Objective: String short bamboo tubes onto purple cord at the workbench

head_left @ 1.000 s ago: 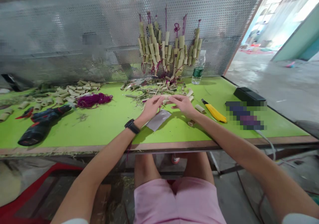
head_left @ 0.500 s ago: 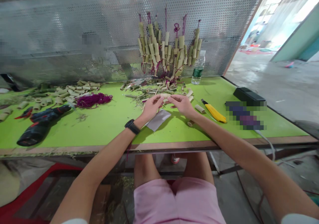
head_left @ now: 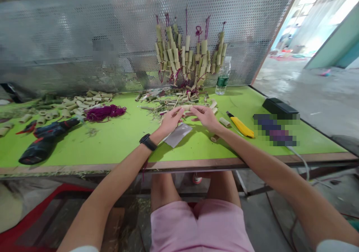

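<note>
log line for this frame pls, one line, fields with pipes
left hand pinching bamboo piece | right hand on its other end | grey sheet beneath | yellow knife to right, untouched | green table

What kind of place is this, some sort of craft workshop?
Most likely a small handicraft workshop. A green worktable is strewn with cut bamboo tubes, with strung bamboo bundles hanging on a perforated metal panel behind. A cordless drill and a yellow utility knife lie close by.
</note>
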### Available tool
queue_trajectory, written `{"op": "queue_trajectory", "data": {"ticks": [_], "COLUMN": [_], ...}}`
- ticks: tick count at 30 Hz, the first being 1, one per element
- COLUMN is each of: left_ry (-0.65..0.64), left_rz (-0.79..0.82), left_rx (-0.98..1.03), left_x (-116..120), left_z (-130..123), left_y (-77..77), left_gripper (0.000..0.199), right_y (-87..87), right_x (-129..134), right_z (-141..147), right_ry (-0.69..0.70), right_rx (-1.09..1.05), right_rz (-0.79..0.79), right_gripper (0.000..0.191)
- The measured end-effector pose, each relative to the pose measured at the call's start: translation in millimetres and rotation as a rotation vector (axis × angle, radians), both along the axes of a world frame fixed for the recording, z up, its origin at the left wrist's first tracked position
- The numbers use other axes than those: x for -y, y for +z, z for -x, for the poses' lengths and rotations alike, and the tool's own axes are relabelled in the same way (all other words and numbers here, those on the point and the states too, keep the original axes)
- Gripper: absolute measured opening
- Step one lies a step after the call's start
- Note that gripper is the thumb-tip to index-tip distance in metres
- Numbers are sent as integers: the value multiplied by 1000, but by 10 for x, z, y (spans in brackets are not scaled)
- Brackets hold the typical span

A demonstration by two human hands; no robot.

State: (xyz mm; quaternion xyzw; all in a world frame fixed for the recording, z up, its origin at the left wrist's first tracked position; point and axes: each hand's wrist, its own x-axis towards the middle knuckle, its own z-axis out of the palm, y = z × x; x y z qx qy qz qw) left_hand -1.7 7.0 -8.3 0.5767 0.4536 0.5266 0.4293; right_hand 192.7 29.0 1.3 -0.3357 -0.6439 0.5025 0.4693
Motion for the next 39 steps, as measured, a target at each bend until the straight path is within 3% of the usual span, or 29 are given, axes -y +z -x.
{"op": "queue_trajectory", "data": {"ticks": [11, 19, 30, 39], "left_ry": [11, 33, 37, 34], "left_rz": [-56, -64, 52, 115], "left_rx": [-111, -63, 164, 222], "left_x": [11, -5, -59, -27], "left_z": [25, 20, -51, -51], "left_y": [1, -20, -115, -59], "left_gripper": [46, 51, 41, 36], "right_y": [4, -15, -8, -8], "right_x": [0, 16, -3, 0], "right_z": [-45, -26, -30, -36], "right_ry": [22, -21, -33, -37], "right_rx": [65, 130, 117, 59], "right_rz": [-16, -152, -130, -85], "right_gripper": [37, 48, 41, 31]}}
